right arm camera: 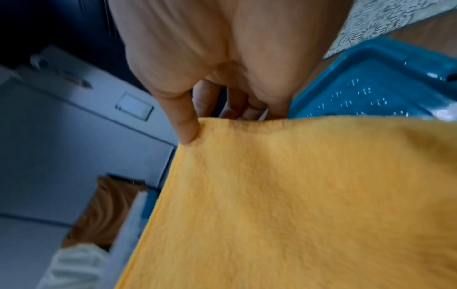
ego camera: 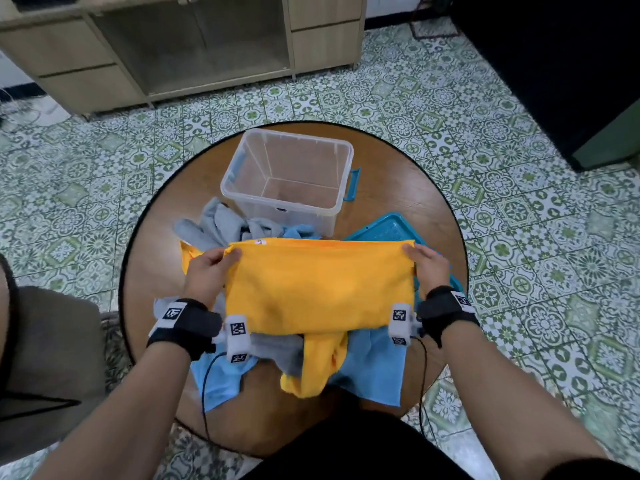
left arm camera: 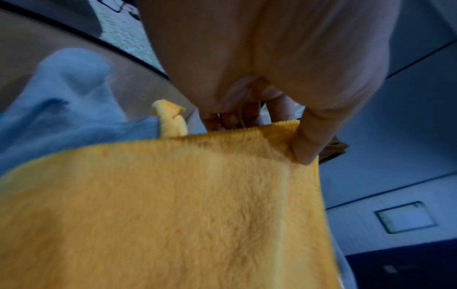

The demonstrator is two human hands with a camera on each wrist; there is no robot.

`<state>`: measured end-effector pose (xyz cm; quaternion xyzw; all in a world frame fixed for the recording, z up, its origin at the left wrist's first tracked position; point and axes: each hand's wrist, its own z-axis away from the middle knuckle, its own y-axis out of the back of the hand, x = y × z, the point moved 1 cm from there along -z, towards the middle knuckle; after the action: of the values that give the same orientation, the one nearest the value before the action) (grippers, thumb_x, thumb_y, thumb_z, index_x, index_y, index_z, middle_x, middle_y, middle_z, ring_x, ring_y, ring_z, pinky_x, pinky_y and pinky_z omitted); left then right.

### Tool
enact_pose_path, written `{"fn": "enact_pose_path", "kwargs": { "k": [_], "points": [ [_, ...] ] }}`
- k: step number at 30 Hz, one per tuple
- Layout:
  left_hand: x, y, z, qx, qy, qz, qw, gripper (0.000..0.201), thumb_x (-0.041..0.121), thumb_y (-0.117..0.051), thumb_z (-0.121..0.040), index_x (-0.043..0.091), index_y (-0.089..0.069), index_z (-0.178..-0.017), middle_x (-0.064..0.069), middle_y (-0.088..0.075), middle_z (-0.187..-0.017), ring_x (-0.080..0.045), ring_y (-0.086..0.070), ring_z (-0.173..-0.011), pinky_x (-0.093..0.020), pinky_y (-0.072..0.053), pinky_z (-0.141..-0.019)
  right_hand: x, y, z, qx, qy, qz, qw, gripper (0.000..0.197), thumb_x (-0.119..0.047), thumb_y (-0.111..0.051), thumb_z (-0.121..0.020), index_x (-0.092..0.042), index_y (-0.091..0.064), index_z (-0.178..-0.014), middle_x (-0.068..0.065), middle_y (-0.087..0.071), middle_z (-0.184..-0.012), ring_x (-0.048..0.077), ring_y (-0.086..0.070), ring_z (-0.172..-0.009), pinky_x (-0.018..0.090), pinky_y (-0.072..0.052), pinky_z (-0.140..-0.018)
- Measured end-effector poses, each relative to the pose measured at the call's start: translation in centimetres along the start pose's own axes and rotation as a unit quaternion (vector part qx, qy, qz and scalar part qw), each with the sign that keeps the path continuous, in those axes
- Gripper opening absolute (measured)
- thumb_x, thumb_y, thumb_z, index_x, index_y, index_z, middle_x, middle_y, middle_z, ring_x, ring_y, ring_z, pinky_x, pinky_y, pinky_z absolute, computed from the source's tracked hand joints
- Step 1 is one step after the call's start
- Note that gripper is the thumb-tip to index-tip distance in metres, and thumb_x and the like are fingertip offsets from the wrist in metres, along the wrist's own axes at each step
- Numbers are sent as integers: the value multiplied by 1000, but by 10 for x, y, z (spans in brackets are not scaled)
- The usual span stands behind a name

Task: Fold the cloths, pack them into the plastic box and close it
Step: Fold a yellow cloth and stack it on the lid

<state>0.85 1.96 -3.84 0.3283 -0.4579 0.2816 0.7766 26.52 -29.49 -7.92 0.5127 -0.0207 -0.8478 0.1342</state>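
Observation:
An orange cloth (ego camera: pixel 318 285) is stretched between both hands above the round table (ego camera: pixel 398 181). My left hand (ego camera: pixel 211 268) pinches its far left corner, thumb on top (left arm camera: pixel 304 144). At the far right corner my right hand (ego camera: pixel 427 266) pinches it the same way, thumb (right arm camera: pixel 184 127) over the edge. The cloth (left arm camera: pixel 173 215) fills both wrist views (right arm camera: pixel 296 195). A clear plastic box (ego camera: pixel 287 174) with teal latches stands open and empty behind. Its teal lid (ego camera: pixel 384 230) lies to the right, partly under the cloth.
Grey cloth (ego camera: pixel 211 223) and light blue cloths (ego camera: pixel 374 368) lie crumpled on the table around and under the orange one. More orange fabric (ego camera: pixel 318 365) hangs at the near edge. A wooden cabinet (ego camera: pixel 173 46) stands beyond on the tiled floor.

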Motion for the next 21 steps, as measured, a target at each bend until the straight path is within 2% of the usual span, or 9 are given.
{"fn": "enact_pose_path", "kwargs": {
  "k": [3,5,8,9,11,13,17,19,21],
  "points": [
    [25,18,7,-43,-76,1,996,27,32,-72,-86,7,-72,-96,-4,-66,-87,-16,-58,-84,-30,-46,-75,-26,19,28,9,37,-74,997,48,-21,-74,-86,-1,-61,-127,11,-63,-128,24,-60,-116,40,-49,-101],
    [42,30,14,-80,-93,26,992,39,41,-75,-77,11,-72,-101,1,-68,-88,-12,-60,-85,-26,-48,-76,-46,29,50,8,68,-109,992,33,-12,-66,-91,0,-63,-122,9,-65,-118,20,-63,-103,27,-55,-85],
    [63,42,28,-126,-127,61,982,38,49,-82,-69,28,-77,-101,8,-74,-100,-9,-63,-100,-33,-46,-98,-74,40,89,-15,96,-167,981,21,-6,-57,-96,-17,-74,-94,-2,-66,-91,14,-62,-83,19,-56,-66],
    [70,47,34,-136,-141,90,977,35,48,-84,-65,32,-78,-96,12,-74,-100,-6,-63,-100,-29,-46,-99,-81,42,102,-23,101,-180,978,27,-7,-57,-96,-20,-76,-82,-4,-69,-84,15,-62,-83,21,-57,-66],
    [79,55,43,-157,-152,153,964,40,44,-90,-56,27,-79,-90,10,-74,-99,-7,-64,-96,-23,-51,-89,-90,44,130,-36,126,-206,970,22,-8,-59,-94,-18,-73,-81,-8,-72,-74,14,-64,-77,24,-57,-64],
    [87,62,53,-181,-161,191,951,28,28,-86,-65,22,-79,-92,4,-73,-96,-13,-63,-92,-23,-55,-80,-95,47,155,-39,167,-245,954,11,-7,-63,-90,-16,-68,-91,-10,-72,-77,7,-63,-67,20,-54,-59],
    [89,78,71,-198,-152,232,940,25,-1,-61,-85,17,-76,-92,0,-73,-89,-14,-65,-83,-25,-57,-70,-91,58,189,-45,210,-280,936,35,-3,-60,-92,-10,-61,-126,-2,-63,-88,7,-57,-68,19,-51,-60],
    [85,82,79,-197,-136,255,937,23,-3,-58,-89,15,-72,-94,-1,-73,-86,-13,-66,-78,-26,-58,-70,-83,64,197,-58,209,-288,933,33,-7,-63,-91,-7,-61,-123,-4,-66,-96,10,-59,-79,20,-52,-64],
    [74,81,84,-185,-112,256,942,17,3,-64,-87,16,-74,-93,-2,-73,-90,-15,-67,-82,-29,-58,-74,-76,67,205,-69,197,-271,940,36,-23,-76,-75,-11,-67,-108,-2,-67,-101,14,-60,-87,22,-53,-67]
  ]
}}
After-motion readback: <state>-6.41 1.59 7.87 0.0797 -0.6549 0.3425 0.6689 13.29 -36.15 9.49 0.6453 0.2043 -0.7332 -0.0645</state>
